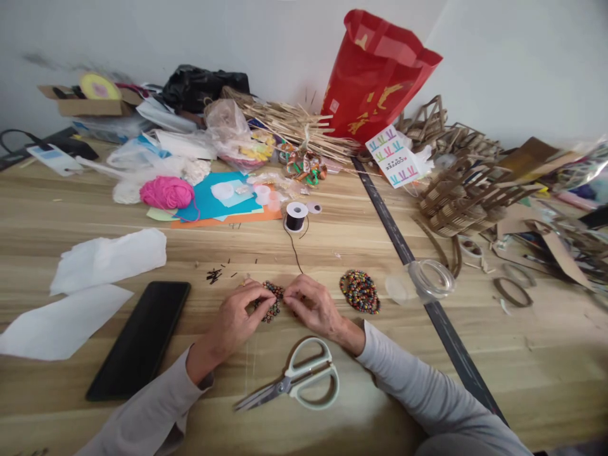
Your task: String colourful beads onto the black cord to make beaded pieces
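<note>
My left hand [236, 316] is closed, thumb and forefinger pinched at a strand of small dark multicoloured beads [272, 311]. My right hand [314, 308] pinches at the right side of the same strand; its fingertips partly hide what lies between them. From a white spool of black cord [295, 217], a line runs down to behind my right hand. Scissors with pale handles [311, 373] lie partly open just below my hands. To the right rests a coiled pile of colourful beaded strands [360, 292]. Short black bits [213, 275] are scattered left of the beads.
A black phone [140, 342] and white paper sheets [109, 256] lie at left. Pink yarn [167, 192], coloured paper and plastic bags crowd the back. A red bag [375, 76] stands behind. Small woven baskets [456, 199] and clear tape rolls [431, 278] are at right.
</note>
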Tool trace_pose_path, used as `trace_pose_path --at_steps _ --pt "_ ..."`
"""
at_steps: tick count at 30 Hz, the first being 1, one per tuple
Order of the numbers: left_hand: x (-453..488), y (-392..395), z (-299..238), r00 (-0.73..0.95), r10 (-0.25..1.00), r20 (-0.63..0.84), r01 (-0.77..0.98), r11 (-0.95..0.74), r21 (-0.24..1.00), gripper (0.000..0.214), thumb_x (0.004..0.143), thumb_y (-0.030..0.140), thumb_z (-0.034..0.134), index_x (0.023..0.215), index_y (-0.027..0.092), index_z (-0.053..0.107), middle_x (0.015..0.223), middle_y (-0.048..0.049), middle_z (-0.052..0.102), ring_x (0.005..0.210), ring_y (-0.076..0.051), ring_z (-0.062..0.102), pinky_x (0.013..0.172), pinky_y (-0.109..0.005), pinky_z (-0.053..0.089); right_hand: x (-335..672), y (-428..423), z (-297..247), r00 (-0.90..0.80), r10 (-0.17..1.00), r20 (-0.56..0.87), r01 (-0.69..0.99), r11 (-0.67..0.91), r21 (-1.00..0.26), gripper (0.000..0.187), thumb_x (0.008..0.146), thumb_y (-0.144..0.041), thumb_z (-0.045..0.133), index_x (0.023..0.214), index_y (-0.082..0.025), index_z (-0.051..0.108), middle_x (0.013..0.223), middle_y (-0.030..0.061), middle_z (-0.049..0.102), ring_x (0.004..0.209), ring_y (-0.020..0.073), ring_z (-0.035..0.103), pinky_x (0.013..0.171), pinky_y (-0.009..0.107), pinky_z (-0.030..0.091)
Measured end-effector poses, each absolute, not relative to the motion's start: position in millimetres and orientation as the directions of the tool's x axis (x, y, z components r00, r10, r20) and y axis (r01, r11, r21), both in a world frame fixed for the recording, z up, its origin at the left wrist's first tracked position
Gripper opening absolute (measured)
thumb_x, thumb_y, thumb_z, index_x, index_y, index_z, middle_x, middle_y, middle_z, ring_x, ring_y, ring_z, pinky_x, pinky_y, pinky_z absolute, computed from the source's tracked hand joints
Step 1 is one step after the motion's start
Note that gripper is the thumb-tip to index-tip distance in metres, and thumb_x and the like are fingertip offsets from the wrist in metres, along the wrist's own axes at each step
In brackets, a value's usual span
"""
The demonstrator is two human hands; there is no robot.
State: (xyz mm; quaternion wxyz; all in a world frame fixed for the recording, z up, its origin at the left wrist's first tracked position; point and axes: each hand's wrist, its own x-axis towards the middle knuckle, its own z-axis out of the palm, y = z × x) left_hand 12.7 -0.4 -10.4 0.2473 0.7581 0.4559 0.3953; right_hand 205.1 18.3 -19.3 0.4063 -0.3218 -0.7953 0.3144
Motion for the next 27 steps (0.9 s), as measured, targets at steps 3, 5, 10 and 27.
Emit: trace_pose_path --at_steps 3,5,10,27 --pt "12.0 0.1 -15.5 0.31 0.874 0.375 0.52 -0.486 0.703 0.013 0.084 0.016 0.057 0.075 0.016 0.066 0.072 -0.0033 0.067 0.071 -0.017 0.059 0.071 -0.029 0.046 204.6 18.8 -24.7 -0.466 0.76 0.453 0.252 0.605 -0.756 0.011 0.09 -0.019 0.052 0.082 -0.015 0.06 0.075 0.0052 0.058 0.071 0.015 0.053 0.065 0.027 0.043" --pt "12.2 -0.1 -16.9 0.338 0.863 0.374 0.535 -0.504 0.678 0.012 0.084 0.014 0.057 0.076 0.016 0.066 0.071 -0.003 0.066 0.071 -0.017 0.058 0.07 -0.029 0.045 204.8 20.0 -26.0 -0.462 0.761 0.455 0.252 0.604 -0.756 0.012 0.09 -0.019 0.052 0.082 -0.015 0.06 0.074 0.0049 0.058 0.071 0.015 0.053 0.065 0.027 0.043" --pt "13.9 -0.3 -19.4 0.425 0.809 0.406 0.535 -0.587 0.608 0.012 0.085 0.01 0.058 0.078 0.015 0.067 0.076 -0.004 0.065 0.076 -0.017 0.057 0.072 -0.028 0.045 204.8 23.4 -25.4 -0.426 0.8 0.423 0.24 0.551 -0.799 0.014 0.089 -0.022 0.053 0.079 -0.015 0.059 0.072 0.0032 0.057 0.068 0.014 0.053 0.063 0.025 0.043" --pt "15.7 0.1 -24.4 0.54 0.772 0.335 0.686 -0.634 0.357 0.015 0.087 0.016 0.056 0.078 0.018 0.069 0.079 -0.0046 0.063 0.084 -0.022 0.052 0.08 -0.036 0.042 204.0 25.8 -27.2 -0.328 0.871 0.365 0.189 0.439 -0.878 0.014 0.087 -0.025 0.056 0.077 -0.015 0.059 0.07 0.0011 0.057 0.062 0.0112 0.051 0.056 0.022 0.041"
